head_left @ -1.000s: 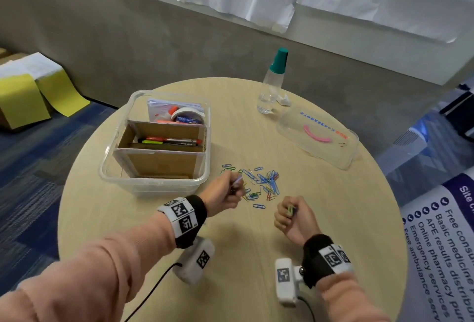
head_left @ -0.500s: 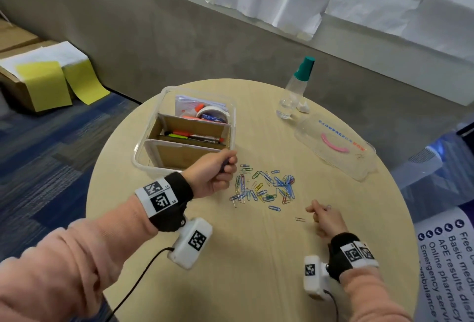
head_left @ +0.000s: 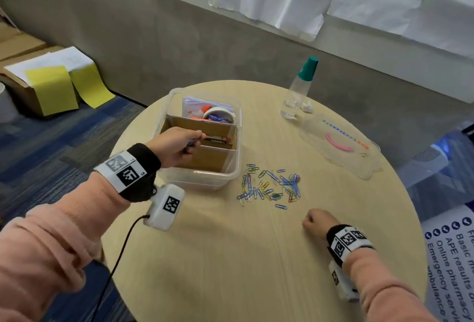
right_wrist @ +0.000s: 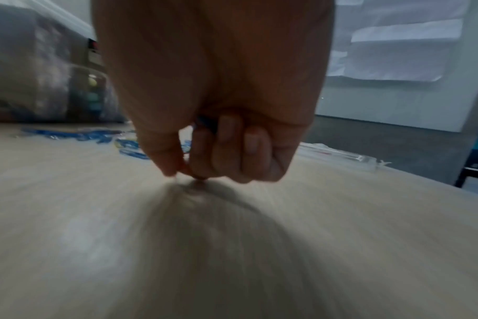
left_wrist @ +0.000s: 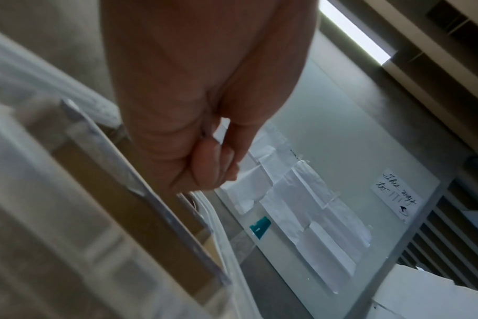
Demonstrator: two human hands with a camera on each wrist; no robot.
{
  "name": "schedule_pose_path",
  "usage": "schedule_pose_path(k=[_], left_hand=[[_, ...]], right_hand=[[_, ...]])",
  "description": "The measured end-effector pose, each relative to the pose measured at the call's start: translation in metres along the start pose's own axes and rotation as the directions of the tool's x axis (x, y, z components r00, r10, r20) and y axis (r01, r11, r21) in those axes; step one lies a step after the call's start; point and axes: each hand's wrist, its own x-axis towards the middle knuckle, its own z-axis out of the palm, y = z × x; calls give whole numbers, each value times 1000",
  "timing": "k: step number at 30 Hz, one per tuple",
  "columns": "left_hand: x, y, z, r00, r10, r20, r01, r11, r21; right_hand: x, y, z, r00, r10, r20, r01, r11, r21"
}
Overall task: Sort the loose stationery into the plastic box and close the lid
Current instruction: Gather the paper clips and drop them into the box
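Note:
The clear plastic box (head_left: 237,165) stands at the table's left, split by cardboard dividers (head_left: 205,160), with pens (head_left: 218,139) and a tape roll (head_left: 218,113) inside. My left hand (head_left: 196,142) hovers over the box's near compartments, fingers curled round a few paper clips; in the left wrist view the fist (left_wrist: 213,168) is above the cardboard (left_wrist: 123,194). Several coloured paper clips (head_left: 272,185) lie loose right of the box. My right hand (head_left: 306,221) rests on the table nearer me, curled; its fingertips (right_wrist: 175,170) pinch at the surface, something blue inside the fist. The clear lid (head_left: 338,147) lies far right.
A clear bottle with a teal cap (head_left: 298,90) stands at the table's far edge beside a small white scrap. The round wooden table (head_left: 230,257) drops off close to my right wrist. Cardboard boxes with yellow paper (head_left: 51,85) sit on the floor at left.
My left hand has carried its paper clips from the pile leftward to above the box. My right hand has moved right and down onto the table, pinching where a stray clip lay.

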Motion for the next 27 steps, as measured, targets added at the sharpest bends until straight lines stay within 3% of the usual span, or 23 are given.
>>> schedule_pose_path(k=[1, 2, 3, 4, 5, 6, 7, 9, 12, 16, 18, 20, 22, 25, 27], left_hand=[[0, 2, -6, 1000, -3, -22, 4, 1000, 26], [0, 3, -11, 999, -5, -44, 8, 999, 51], [1, 4, -15, 997, -6, -71, 11, 997, 73], [1, 5, -18, 995, -6, -99, 14, 996, 86], [2, 4, -21, 992, -6, -125, 18, 996, 93], [3, 4, -23, 989, -8, -145, 23, 995, 100], [4, 3, -24, 988, -11, -155, 29, 993, 116], [8, 0, -24, 988, -7, -155, 39, 979, 201], [12, -3, -21, 983, 42, -176, 39, 902, 430], [11, -5, -20, 982, 102, -161, 54, 662, 747], [10, -8, -22, 976, 134, -170, 52, 616, 786], [10, -11, -25, 957, 212, -198, 26, 618, 786], [7, -11, -27, 919, 313, -240, -28, 660, 751], [-3, -7, -27, 845, 435, -310, -169, 768, 618], [-12, -1, -26, 806, 485, -339, -258, 804, 536]], right_hand=[[-3, -7, -2, 1000, -15, 13, 13, 991, 135], [-8, -15, -5, 999, -21, 31, 8, 919, 394], [-13, -23, -8, 998, -35, 50, -8, 734, 680], [-19, -31, -12, 996, -62, 60, -26, 451, 892], [-26, -39, -17, 990, -120, 73, -55, 148, 987], [-32, -49, -23, 979, -191, 65, -84, -91, 992], [-37, -59, -30, 969, -244, 41, -103, -248, 963], [-45, -81, -43, 957, -289, 11, -125, -382, 916], [-49, -115, -62, 950, -305, 67, -176, -345, 922], [-57, -162, -81, 914, -369, 169, -226, -116, 967], [-61, -185, -86, 891, -416, 182, -205, -11, 979], [-65, -209, -89, 878, -448, 171, -138, 105, 985], [-67, -232, -87, 871, -458, 178, -49, 278, 959], [-68, -267, -78, 865, -438, 245, 75, 596, 799], [-67, -286, -68, 866, -425, 263, 168, 743, 648]])
